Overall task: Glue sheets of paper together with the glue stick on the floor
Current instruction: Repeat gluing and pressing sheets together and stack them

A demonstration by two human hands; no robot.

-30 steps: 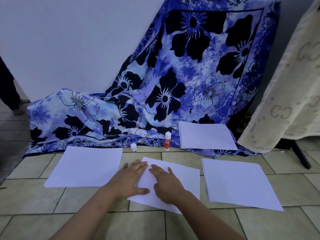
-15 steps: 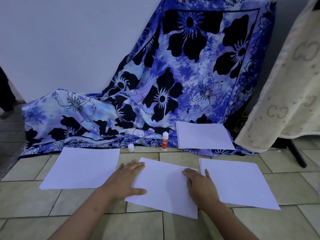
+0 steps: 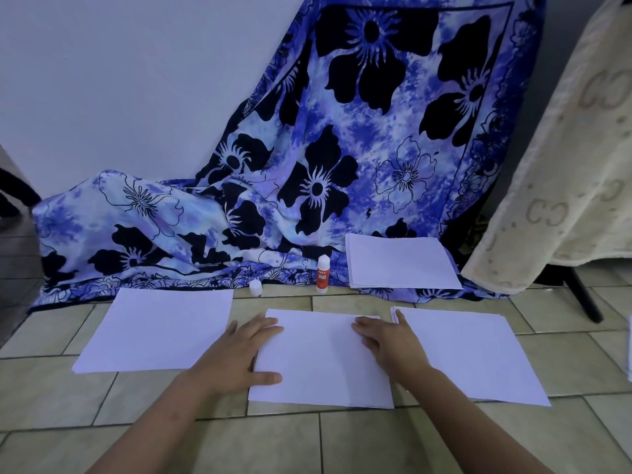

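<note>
1. the middle sheet (image 3: 321, 364) lies flat on the tiled floor (image 3: 307, 439), straight in front of the person, with both hands on it.
2. the left hand (image 3: 239, 354) rests at the sheet's left edge, fingers straight over the top left corner and thumb stretched across the lower left part. its grip is open and has hold of nothing; it only presses down.
3. the right hand (image 3: 386, 340) lies flat on the right side of the same sheet, fingers straight and pointing away and to the left. that grip is open too, with nothing pinched.
4. the glue stick (image 3: 323, 275) stands upright beyond the sheet, at the hem of the blue flowered cloth (image 3: 342, 148), well apart from both hands.
5. a small white cap (image 3: 255, 288) stands on the floor to its left.
6. a single sheet (image 3: 160, 330) lies left of the middle one, just beside the left hand.
7. a stack of paper (image 3: 478, 354) lies to the right, its far left corner just beside the right hand.
8. another stack (image 3: 400, 261) sits farther back on the cloth, right of the glue stick.
9. a cream blanket (image 3: 564, 165) hangs at the far right.
</note>
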